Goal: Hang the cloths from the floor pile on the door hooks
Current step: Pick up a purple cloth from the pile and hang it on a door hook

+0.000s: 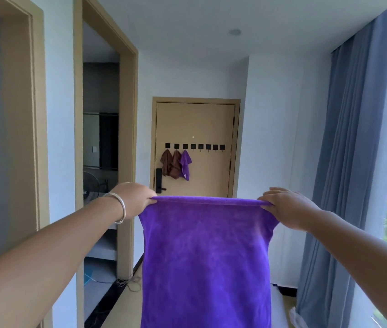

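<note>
In front of the door [195, 129], left hand [132, 200] and right hand [287, 207], well apart, each pinch a top corner of the purple cloth [206, 256], stretched flat; three cloths hang on the door hooks [195, 146].

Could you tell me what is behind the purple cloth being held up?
The purple cloth, pinched by the left hand and right hand, covers the bottom of the door and the floor before it. Above it the hooks and three hung cloths show.

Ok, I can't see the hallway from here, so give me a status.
Left hand and right hand pinch purple cloth by its top corners. Three cloths on door hooks, five free. Path looks open.
</note>
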A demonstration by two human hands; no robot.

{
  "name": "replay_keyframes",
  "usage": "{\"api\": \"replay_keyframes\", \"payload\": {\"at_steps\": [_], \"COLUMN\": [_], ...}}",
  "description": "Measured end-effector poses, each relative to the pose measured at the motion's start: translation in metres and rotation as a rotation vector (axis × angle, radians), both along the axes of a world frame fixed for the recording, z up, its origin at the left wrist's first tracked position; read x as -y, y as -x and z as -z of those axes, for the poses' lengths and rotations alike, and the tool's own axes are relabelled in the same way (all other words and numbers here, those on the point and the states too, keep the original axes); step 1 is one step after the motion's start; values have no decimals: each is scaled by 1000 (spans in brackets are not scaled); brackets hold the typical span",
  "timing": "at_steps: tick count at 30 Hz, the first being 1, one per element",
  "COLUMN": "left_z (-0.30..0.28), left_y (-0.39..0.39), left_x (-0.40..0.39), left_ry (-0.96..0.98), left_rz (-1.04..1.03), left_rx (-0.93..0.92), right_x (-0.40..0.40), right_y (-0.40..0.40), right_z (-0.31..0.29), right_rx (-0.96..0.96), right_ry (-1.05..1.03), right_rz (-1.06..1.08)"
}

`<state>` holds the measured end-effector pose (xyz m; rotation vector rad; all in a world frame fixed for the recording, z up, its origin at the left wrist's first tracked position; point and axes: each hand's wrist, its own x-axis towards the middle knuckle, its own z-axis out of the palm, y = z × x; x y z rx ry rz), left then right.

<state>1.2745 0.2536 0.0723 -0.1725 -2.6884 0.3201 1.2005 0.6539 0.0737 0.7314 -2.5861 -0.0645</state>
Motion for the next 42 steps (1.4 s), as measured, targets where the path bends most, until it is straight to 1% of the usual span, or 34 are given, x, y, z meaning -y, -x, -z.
{"api": "replay_keyframes", "payload": {"at_steps": [6,15,24,31,37,42], "left_z": [-7,6,14,-2,-2,2], "left_y": [51,124,245,348,421,476], "left_x": [53,92,95,80,79,94], "left_ry": [13,-27,-31,-41,-54,-55], "left_rz": [-34,-25,-31,-73,-91,-97], "left_rx": [1,37,68,36,57,79], "right_x": [57,97,104,97,100,116], "right_y": [57,142,276,390,466,516], "right_z": [-2,9,23,14,8,8], "right_rx": [-28,9,46,67,59,57], "right_ry": [-13,-4,14,30,18,33], "right_rz": [-11,-20,-23,-28,-47,-95]}}
